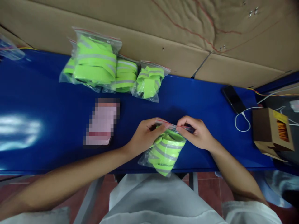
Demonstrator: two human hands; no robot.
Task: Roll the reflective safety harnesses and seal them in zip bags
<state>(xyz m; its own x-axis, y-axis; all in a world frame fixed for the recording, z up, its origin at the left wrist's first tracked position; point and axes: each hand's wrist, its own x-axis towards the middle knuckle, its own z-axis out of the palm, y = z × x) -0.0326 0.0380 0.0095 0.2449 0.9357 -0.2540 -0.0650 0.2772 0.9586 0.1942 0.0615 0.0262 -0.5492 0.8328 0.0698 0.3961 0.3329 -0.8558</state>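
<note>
A clear zip-lock bag (167, 152) filled with neon-yellow reflective strips hangs tilted over the front edge of the blue table. Its red-lined zip runs between my two hands along the top. My left hand (149, 132) pinches the left end of that zip between thumb and fingers. At the right part of the seal, my right hand (195, 130) grips it between thumb and forefinger. Whether the zip is fully pressed together I cannot tell.
Several filled bags of the same strips (95, 62) lean against the cardboard wall (140, 46). A phone with a blurred-out screen (102, 121) lies on the blue table (58, 124). To the right are a black phone (233, 99), a white cable (249, 124) and a cardboard box (265, 129).
</note>
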